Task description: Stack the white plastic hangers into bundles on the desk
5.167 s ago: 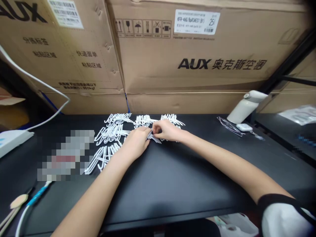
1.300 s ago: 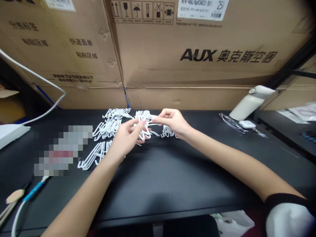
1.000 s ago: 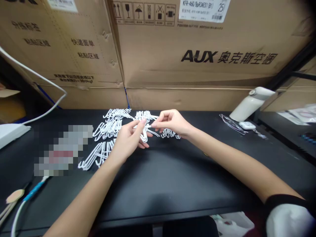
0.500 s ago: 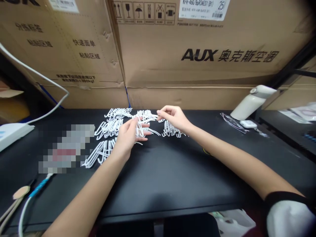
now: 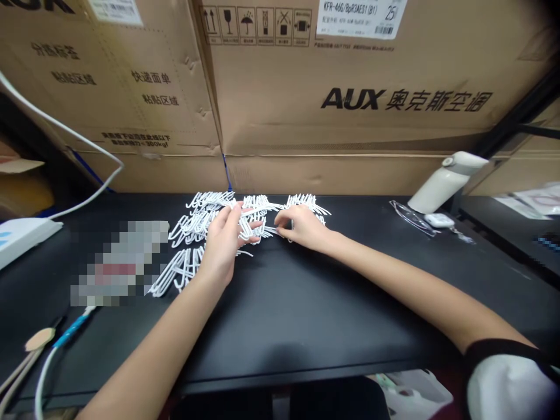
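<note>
The work surface is a black table [image 5: 332, 326]. At its far edge, in front of stacked cardboard boxes [image 5: 350, 87], lie several bundles of small white plastic hooks [image 5: 192, 224], set side by side in rows running from far centre toward the near left.

The left hand [image 5: 225, 242] holds one bundle of hooks [image 5: 252, 224] just above the table, thumb and fingers closed around its near end. The right hand [image 5: 301, 226] rests immediately to the right of that bundle, fingertips pinched together at its loose tips; whether they actually grip a single hook cannot be told (the pieces are too fine to separate at this size). A further bundle [image 5: 306, 202] lies just beyond the right hand.

Handling judgement: the hooks appear light, thin and fairly stiff, with curved ends likely to snag on one another. A bundle is best taken across its straight shanks, not at the curled tips, where pieces could slip out or tangle.

Also noted: a white bottle [image 5: 446, 182] lying tilted at far right and a white cable [image 5: 61, 131] at far left.
</note>
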`<state>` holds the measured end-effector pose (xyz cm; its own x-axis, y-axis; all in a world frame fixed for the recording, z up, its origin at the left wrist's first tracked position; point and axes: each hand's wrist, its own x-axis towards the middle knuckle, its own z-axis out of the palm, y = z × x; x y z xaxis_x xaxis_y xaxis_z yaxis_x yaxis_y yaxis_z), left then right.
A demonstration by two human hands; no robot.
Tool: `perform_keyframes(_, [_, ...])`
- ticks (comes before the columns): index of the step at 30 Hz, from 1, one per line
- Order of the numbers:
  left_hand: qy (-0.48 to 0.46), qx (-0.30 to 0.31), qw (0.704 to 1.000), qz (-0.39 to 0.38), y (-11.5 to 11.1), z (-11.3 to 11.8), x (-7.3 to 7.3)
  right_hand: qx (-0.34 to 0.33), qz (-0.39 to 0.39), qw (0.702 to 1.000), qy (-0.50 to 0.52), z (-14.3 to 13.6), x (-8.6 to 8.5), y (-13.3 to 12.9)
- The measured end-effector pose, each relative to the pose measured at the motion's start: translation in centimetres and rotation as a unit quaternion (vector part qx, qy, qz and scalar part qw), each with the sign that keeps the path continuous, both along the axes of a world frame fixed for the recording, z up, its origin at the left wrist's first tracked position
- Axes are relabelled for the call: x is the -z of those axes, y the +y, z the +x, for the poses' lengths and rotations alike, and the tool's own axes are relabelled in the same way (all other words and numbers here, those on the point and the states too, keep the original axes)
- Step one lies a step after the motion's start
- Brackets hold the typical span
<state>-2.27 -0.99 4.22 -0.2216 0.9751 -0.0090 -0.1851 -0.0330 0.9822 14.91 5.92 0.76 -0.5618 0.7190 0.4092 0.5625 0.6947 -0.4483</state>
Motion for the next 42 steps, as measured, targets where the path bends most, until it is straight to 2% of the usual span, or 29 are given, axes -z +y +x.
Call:
perform_keyframes(3, [0.005,0.001,1.000,0.002,0.0,0.1,0.0,0.009,-0.045,0.999,0.016,0.3,-0.6,0.0])
perform_keyframes(6, [0.013,0.009,1.000,0.001,-0.1,0.1,0.0,-0.034,-0.097,0.995,0.016,0.5,-1.0,0.0])
perform_keyframes(9, [0.013,0.033,0.999,-0.018,-0.1,0.1,0.0,-0.065,-0.098,0.993,-0.001,0.6,-1.1,0.0])
perform_keyframes(16, [0.010,0.066,0.996,-0.052,-0.1,0.0,0.0,-0.033,0.001,0.998,-0.047,0.4,-0.3,-0.1])
perform_keyframes(22, [0.034,0.080,0.993,-0.083,-0.2,0.1,0.0,-0.002,-0.024,1.000,-0.020,0.1,0.0,-0.2])
perform_keyframes(27, [0.026,0.089,0.991,-0.099,-0.2,0.2,0.2,0.027,-0.079,0.995,0.055,0.2,-1.1,-0.2])
perform_keyframes(32, [0.019,0.078,0.992,-0.100,-0.1,0.1,0.4,0.053,-0.099,0.984,0.136,0.5,-2.0,-0.1])
perform_keyframes(38, [0.010,0.067,0.992,-0.103,-0.1,0.1,0.3,0.067,-0.134,0.981,0.125,1.4,-2.9,0.3])
perform_keyframes(42, [0.021,0.065,0.993,-0.100,-0.2,0.3,0.2,0.071,-0.114,0.984,0.121,1.9,-3.5,0.5])
